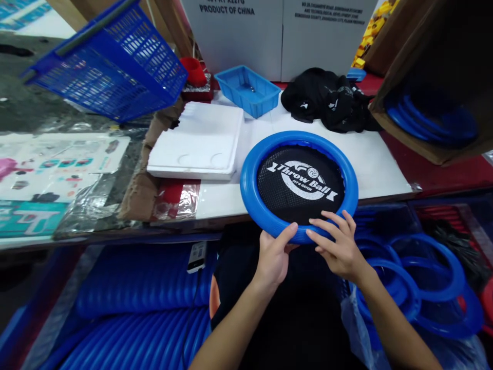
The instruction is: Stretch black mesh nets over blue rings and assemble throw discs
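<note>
A round throw-ball disc [304, 177] has a thick blue plastic ring and a black mesh centre with white "Throw Ball" lettering. It is tilted over the front edge of the white work surface. My left hand [274, 256] grips the near side of the ring, its thumb on top and its fingers mostly hidden underneath. On the near right part of the ring lies my right hand [339, 245], with several fingers bent over the rim and slightly apart. What its thumb does below the ring is hard to see.
A white foam block [200, 137], a light blue tray [248, 95] and a black fabric pile [327, 97] sit behind the disc. A blue basket [115, 61] stands left. Blue rings [431, 267] lie lower right; stacked rings [142, 277] lower left. An open carton [419, 144] holds blue discs.
</note>
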### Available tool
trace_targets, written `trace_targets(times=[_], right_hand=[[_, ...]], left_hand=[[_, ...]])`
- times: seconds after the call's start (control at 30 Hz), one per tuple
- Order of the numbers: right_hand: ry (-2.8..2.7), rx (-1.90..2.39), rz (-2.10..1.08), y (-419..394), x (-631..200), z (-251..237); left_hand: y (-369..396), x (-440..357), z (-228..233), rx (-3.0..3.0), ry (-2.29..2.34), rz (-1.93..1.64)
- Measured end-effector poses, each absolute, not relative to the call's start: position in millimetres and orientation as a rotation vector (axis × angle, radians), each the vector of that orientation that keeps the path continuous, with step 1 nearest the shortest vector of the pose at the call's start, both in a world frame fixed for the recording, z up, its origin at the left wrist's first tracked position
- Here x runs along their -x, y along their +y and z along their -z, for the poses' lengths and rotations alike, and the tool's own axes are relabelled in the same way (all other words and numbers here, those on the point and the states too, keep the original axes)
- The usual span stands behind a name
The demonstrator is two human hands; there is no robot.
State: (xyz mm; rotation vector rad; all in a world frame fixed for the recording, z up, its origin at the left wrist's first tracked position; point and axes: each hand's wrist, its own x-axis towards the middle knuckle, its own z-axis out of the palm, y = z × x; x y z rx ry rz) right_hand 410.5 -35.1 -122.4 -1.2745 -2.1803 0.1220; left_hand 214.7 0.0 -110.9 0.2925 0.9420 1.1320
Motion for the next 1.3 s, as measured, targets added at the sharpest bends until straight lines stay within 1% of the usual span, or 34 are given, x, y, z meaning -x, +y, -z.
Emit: trace_targets(times=[0.07,0.17,0.27,0.33,0.4,0.57,0.87,1.0,1.17,1.3], right_hand=[[-1.938,1.423,-0.153,-40.7,-406.1,135.6],[-1.222,1.595,-0.283,-43.1,-394.2,147.8],[-0.572,1.466,-0.705,-38.3,-384.0,150.9],[-0.329,1.302,-1.001,-32.7,-382.4,149.6],[-0.204,1.193,-1.138,-26.3,-385.8,148.2],[-0.073,1.169,-1.175,-13.0,-404.4,153.3],[-0.202,1.161,-1.160,-14.9,-413.8,178.8],[-0.250,1.152,-1.185,-15.4,-410.4,180.3],[-0.300,1.086,-1.247,-17.0,-399.9,179.6],[-0.282,1.097,-1.231,-19.2,-391.2,174.9]], left_hand=[[-3.4,-215.6,118.8,-0.259,0.974,-1.136],[-8.3,-216.7,130.0,-0.200,1.011,-1.141],[-12.0,-218.2,138.6,-0.145,1.039,-1.140],[-13.3,-219.6,141.9,-0.132,1.062,-1.143],[-13.9,-221.2,144.4,-0.149,1.078,-1.158],[-14.9,-222.2,154.3,-0.233,1.064,-1.211],[-2.1,-215.7,177.3,-0.349,1.064,-1.286],[1.0,-212.8,177.4,-0.349,1.074,-1.279],[3.2,-213.0,173.8,-0.304,1.114,-1.380],[5.1,-211.8,175.2,-0.309,1.194,-1.388]])
